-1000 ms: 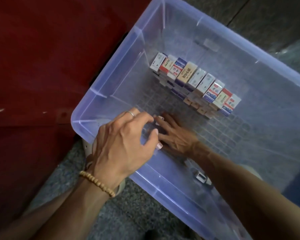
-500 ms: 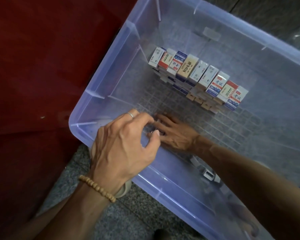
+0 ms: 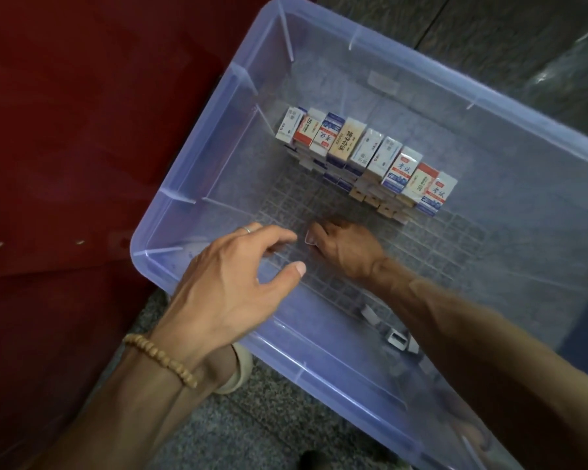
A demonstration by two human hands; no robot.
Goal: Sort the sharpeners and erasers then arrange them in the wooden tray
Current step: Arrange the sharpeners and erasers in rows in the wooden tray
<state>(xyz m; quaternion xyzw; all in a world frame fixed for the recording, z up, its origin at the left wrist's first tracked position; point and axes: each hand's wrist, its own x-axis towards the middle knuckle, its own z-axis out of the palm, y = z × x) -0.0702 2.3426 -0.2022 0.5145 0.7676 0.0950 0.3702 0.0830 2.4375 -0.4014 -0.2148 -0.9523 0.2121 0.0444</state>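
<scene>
A row of boxed erasers (image 3: 364, 154) stands on the wooden tray (image 3: 389, 211) inside a translucent blue plastic bin (image 3: 197, 171). My right hand (image 3: 345, 249) lies low on the bin's gridded floor in front of the tray. Its fingers curl round a small pale piece (image 3: 310, 237), and I cannot tell whether that is an eraser or a sharpener. My left hand (image 3: 231, 286), with a ring and a bead bracelet, hovers over the bin's near left corner. Its fingers are loosely bent and hold nothing. Small grey sharpeners (image 3: 397, 340) lie by the bin's near wall under my right forearm.
The bin sits on a speckled grey floor (image 3: 238, 432). A dark red panel (image 3: 65, 130) stands along its left side. A light shoe (image 3: 240, 371) shows under my left wrist. The gridded bin floor to the right of the tray is bare.
My left hand has drawn a little apart from my right hand, and its thumb and fingers have spread. My right hand stays low on the bin floor.
</scene>
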